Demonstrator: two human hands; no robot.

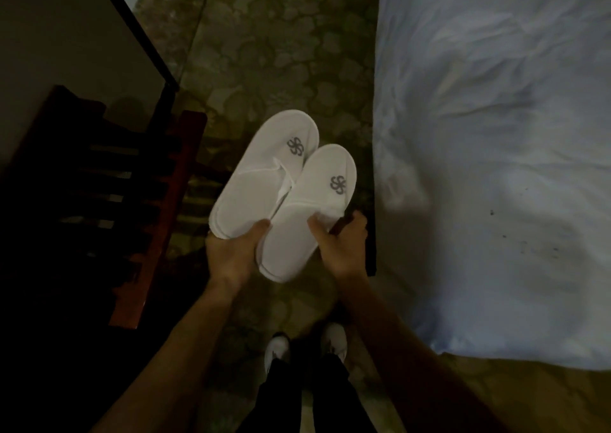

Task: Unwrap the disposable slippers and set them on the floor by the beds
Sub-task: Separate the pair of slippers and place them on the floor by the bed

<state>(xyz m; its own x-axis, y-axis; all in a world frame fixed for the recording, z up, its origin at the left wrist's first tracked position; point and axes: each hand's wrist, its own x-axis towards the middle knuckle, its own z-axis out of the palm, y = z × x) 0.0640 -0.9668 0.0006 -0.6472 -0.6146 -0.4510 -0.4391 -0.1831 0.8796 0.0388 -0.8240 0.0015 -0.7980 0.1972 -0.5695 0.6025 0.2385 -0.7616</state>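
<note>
Left hand (231,250) grips one slipper (261,171), right hand (340,244) the other slipper (310,208), bare of wrap, above the floor (264,52); best lower both flat, toes aligned, beside the bed (496,135)

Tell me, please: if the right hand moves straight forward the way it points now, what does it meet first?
Probably nothing solid: the right hand, gripping the right slipper, points along the patterned floor beside the bed. Depth is unclear.

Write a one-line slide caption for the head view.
Left hand and right hand hold a pair of white logo slippers above the patterned carpet, beside the white-sheeted bed.
</note>
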